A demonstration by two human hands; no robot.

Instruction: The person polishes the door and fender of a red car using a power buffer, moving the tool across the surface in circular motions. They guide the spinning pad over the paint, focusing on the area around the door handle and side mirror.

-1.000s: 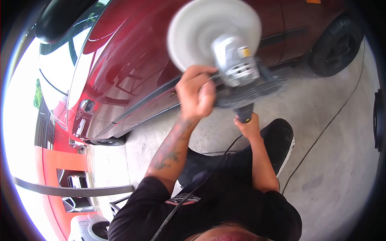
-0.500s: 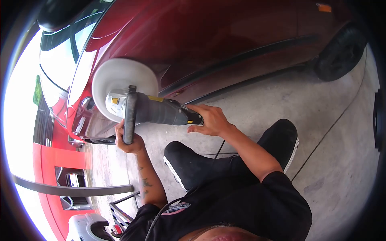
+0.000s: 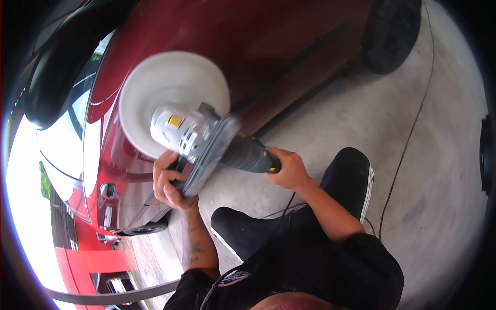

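A grey and black rotary polisher [image 3: 243,151] with a wide white pad [image 3: 178,77] is between my two hands. The pad overlaps the side of a dark red car [image 3: 289,36] in this view and looks blurred. My left hand [image 3: 173,181] has its fingers curled round the looped front handle [image 3: 206,160]. At the rear end of the body, my right hand [image 3: 289,168] wraps round the grip. A black cord [image 3: 289,201] hangs below the right hand and another length crosses my shirt.
The car's black mirror [image 3: 62,72] juts out at upper left, and a tyre [image 3: 391,36] stands at upper right. My black shoes [image 3: 347,178] are on the concrete floor [image 3: 429,201], where a thin cord [image 3: 408,150] runs. A grey curved bar [image 3: 113,296] crosses lower left.
The polisher has tilted, its front handle swinging to a slant, and its pad shows larger. The right hand has shifted right and down with the rear grip. My view has turned, with the mirror now more visible.
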